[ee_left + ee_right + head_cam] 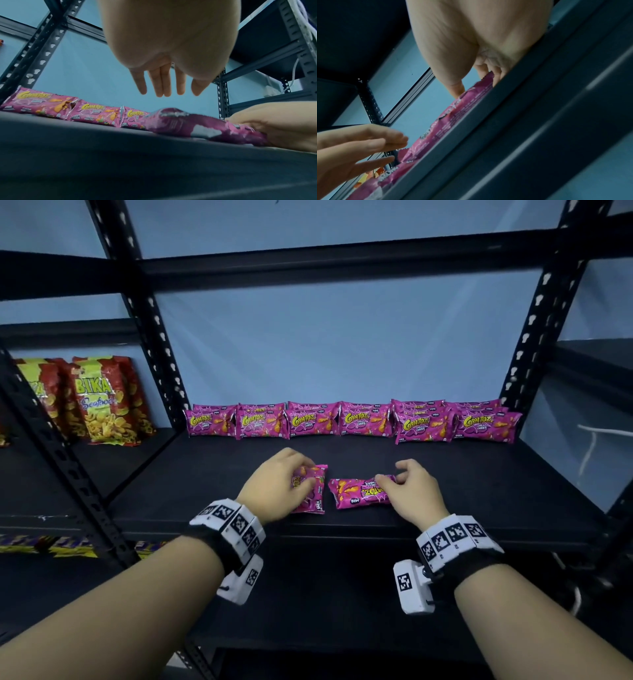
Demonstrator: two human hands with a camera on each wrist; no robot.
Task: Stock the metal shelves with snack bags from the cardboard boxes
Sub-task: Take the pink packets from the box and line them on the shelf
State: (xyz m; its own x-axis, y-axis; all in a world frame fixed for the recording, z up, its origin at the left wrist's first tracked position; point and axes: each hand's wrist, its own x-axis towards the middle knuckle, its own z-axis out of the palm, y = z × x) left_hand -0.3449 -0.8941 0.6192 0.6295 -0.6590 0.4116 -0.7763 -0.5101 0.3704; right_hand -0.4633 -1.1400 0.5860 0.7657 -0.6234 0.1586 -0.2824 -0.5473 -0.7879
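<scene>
Two pink Corntoz snack bags lie near the front of the black metal shelf (479,491). My left hand (305,474) hovers over the left bag (317,498); in the left wrist view its fingers (161,86) hang straight with nothing between them. My right hand (387,477) pinches the right end of the other bag (359,491), which lies flat and upside down. In the right wrist view, thumb and fingers (498,75) close on that bag's crimped end (488,77). A row of the same pink bags (363,421) stands along the shelf's back.
Red and yellow Bika snack bags (102,402) stand on the neighbouring shelf to the left. Black perforated uprights (161,347) frame the bay. Another shelf board (342,265) spans overhead. Bare shelf surface lies between the back row and my hands.
</scene>
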